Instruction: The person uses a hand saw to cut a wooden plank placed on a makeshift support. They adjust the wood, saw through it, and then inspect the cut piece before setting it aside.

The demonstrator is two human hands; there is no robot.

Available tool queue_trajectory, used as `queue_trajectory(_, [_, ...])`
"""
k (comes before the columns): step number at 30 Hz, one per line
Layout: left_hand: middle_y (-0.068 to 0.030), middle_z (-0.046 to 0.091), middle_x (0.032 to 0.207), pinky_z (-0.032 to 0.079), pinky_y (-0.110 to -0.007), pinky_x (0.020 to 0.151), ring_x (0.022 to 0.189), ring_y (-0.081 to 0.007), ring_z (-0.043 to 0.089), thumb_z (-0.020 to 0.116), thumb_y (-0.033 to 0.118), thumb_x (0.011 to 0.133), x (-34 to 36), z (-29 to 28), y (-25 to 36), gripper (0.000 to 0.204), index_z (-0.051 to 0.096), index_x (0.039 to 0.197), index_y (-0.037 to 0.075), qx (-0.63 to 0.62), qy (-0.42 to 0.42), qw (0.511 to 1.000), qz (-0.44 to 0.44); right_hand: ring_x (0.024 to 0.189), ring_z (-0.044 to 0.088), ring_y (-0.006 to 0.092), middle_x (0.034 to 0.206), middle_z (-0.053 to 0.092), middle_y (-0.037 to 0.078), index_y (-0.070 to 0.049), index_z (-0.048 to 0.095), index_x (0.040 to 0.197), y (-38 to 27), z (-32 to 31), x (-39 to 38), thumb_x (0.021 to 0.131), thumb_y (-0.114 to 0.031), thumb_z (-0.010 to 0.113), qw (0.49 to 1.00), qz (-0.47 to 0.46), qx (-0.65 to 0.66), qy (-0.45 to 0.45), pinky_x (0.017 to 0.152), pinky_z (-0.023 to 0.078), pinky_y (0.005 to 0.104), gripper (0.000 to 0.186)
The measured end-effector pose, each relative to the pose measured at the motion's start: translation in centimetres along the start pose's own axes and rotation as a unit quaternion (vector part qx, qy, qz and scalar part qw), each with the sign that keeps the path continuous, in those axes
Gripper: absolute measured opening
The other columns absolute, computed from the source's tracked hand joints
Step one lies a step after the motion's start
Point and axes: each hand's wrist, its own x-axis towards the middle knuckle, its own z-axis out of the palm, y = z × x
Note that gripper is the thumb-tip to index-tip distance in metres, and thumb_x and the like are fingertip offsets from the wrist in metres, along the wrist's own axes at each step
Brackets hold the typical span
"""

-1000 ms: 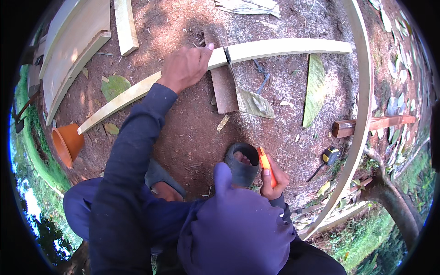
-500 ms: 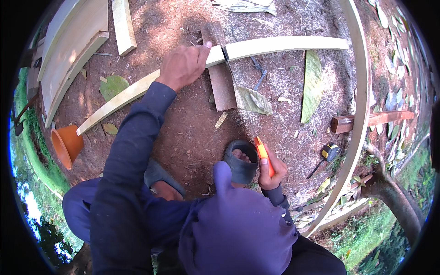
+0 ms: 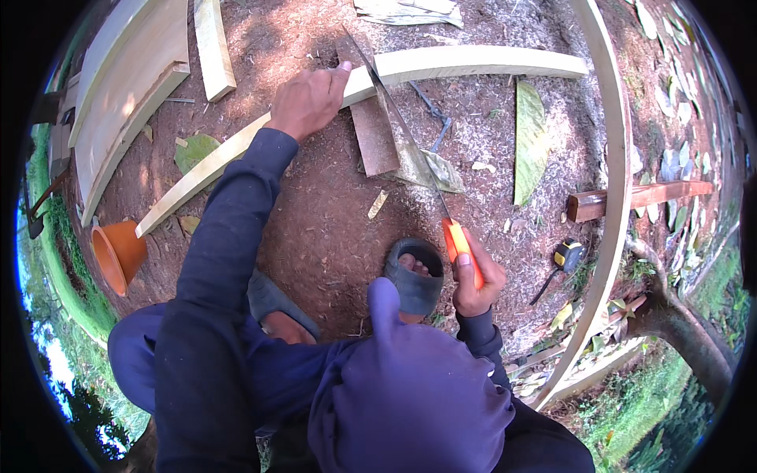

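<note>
Crouched over bare red earth, sawing a long pale wooden strip (image 3: 441, 65) resting across a dark wood block (image 3: 374, 140). Left hand (image 3: 307, 101) pressed flat on the strip just left of the cut, fingers wrapped over its edge, holding it down. Right hand (image 3: 473, 276) closed tight round the orange handle (image 3: 461, 251) of a handsaw (image 3: 398, 130), blade running up & away to meet the strip beside the left thumb. Judged mid-cut, w/ blade seated at the strip's near edge; how deep the kerf went couldn't be made out. Next stroke likely called for a steady push along the blade's line, w/ firm downward pressure kept on the strip so it didn't shift off the block, thumb kept clear of the teeth. Feet in grey sandals (image 3: 415, 277) planted near the saw handle. Orange pot (image 3: 118, 254) lying on its side to the left, yellow-black tape measure (image 3: 568, 255) on the ground to the right, near a curved pale lath (image 3: 619, 189). More boards (image 3: 126, 87) stacked upper left
</note>
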Motion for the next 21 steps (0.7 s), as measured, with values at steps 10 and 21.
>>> queue_trajectory(10, [-0.0293,0.069,0.108,0.050,-0.053,0.092,0.104,-0.0486,0.065,0.038,0.049,0.109,0.9,-3.2,2.5,0.055,0.065,0.118,0.002,-0.098,-0.114,0.983,-0.103,0.081,0.069,0.0250,0.105,0.071,0.023,0.013,0.050,0.144,-0.5,-4.3,-1.4,0.098,-0.026,0.059,0.969,-0.114,-0.109,0.191,0.072,0.055,0.0364,0.061])
queue_trajectory(21, [-0.0256,0.068,0.125,0.052,-0.049,0.098,0.117,-0.0397,0.066,0.066,0.052,0.097,7.4,-0.6,12.7,0.072,0.054,0.142,-0.003,-0.013,-0.062,0.993,0.102,0.142,0.042,0.0515,0.154,0.039,0.038,0.012,0.023,0.157,4.5,-0.5,-4.1,0.097,-0.022,0.067,0.970,0.038,-0.230,0.061,0.117,0.037,0.0500,0.081])
